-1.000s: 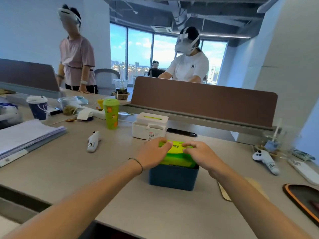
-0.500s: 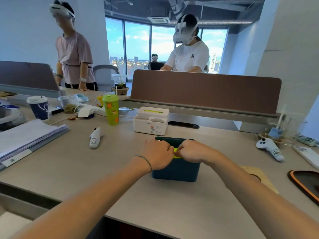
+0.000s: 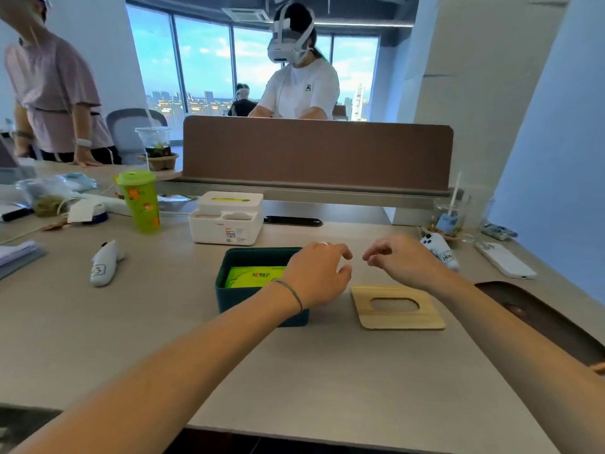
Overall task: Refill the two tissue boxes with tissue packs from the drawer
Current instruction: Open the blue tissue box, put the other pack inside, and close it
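Observation:
A dark teal tissue box (image 3: 244,308) stands open on the desk with a green tissue pack (image 3: 252,276) lying down inside it. Its wooden lid (image 3: 396,308), with an oval slot, lies flat on the desk to the right. My left hand (image 3: 316,276) hovers over the box's right rim, fingers loosely curled and holding nothing. My right hand (image 3: 401,260) hangs above the desk behind the lid, also empty with curled fingers. A white tissue box (image 3: 227,217) with its lid on and green showing in the slot sits behind the teal box.
A green tumbler (image 3: 139,201), a white controller (image 3: 104,262), papers and clutter lie at left. Another controller (image 3: 440,252), a phone (image 3: 505,260) and a dark tray (image 3: 543,319) sit at right. A brown divider (image 3: 316,152) closes the back; two people work beyond.
The green pack, first sticking up from the teal box, has been pushed down inside. Both hands have lifted off it and moved right. The wooden lid now shows fully.

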